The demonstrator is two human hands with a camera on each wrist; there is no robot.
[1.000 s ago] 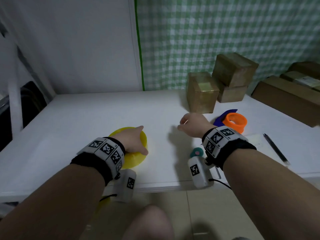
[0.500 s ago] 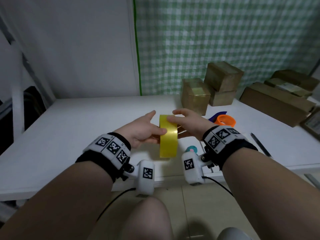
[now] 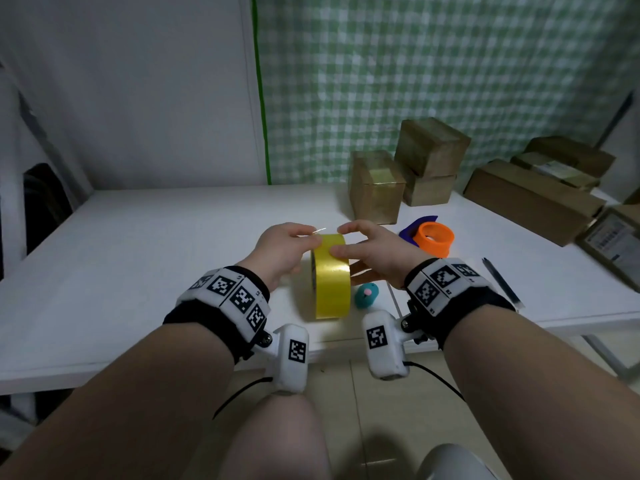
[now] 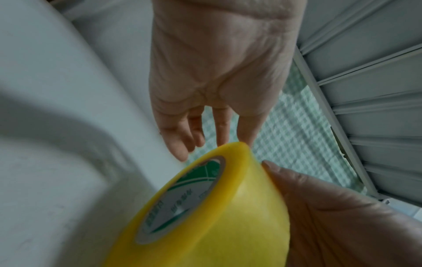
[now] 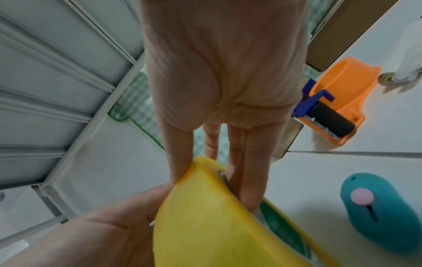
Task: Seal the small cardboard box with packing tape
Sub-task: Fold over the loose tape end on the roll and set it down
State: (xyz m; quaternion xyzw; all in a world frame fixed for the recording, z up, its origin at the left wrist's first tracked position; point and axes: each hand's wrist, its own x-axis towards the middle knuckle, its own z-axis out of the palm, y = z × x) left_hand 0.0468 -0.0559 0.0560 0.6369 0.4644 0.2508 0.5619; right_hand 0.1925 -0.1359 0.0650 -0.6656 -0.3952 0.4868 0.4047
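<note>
A yellow packing tape roll (image 3: 330, 275) stands on edge above the white table (image 3: 156, 254), held between both hands. My left hand (image 3: 308, 239) pinches its top rim from the left, thumb on the yellow band. My right hand (image 3: 346, 240) grips it from the right, thumb across the band and fingers (image 5: 246, 180) along the side face by the core. The left wrist view shows the tape roll (image 4: 217, 216) with its green-printed core. The small cardboard box (image 3: 375, 187), with shiny tape on top, stands behind the hands, untouched.
An orange and blue tape dispenser (image 3: 433, 239) lies right of the hands. A teal cutter (image 3: 366, 295) sits beside the roll, a pen (image 3: 500, 282) further right. Two stacked boxes (image 3: 429, 157) and a long box (image 3: 530, 199) line the back right.
The roll lay flat under my left hand a second ago. It was lifted upright between both hands, and both thumbs now sit nearer its top.
</note>
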